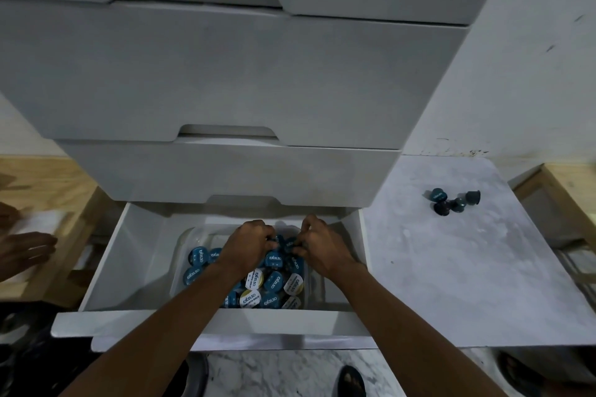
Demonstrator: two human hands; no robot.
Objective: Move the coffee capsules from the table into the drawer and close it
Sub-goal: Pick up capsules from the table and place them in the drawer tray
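Observation:
The bottom white drawer (106, 255) stands pulled out. Inside it a clear plastic tub (188, 237) holds several blue and white coffee capsules (273, 280). My left hand (248, 243) and my right hand (322, 243) are both down in the tub at its far end, fingers curled around dark blue capsules between them. Several more dark capsules (451, 201) lie in a small cluster on the marble table (467, 267) to the right of the drawer unit.
Two shut white drawers (225, 80) stack above the open one. A wooden frame (554, 190) stands at the far right. Another person's hands (22, 248) are at the left edge over wooden shelving. My feet (351, 380) show on the marble floor below.

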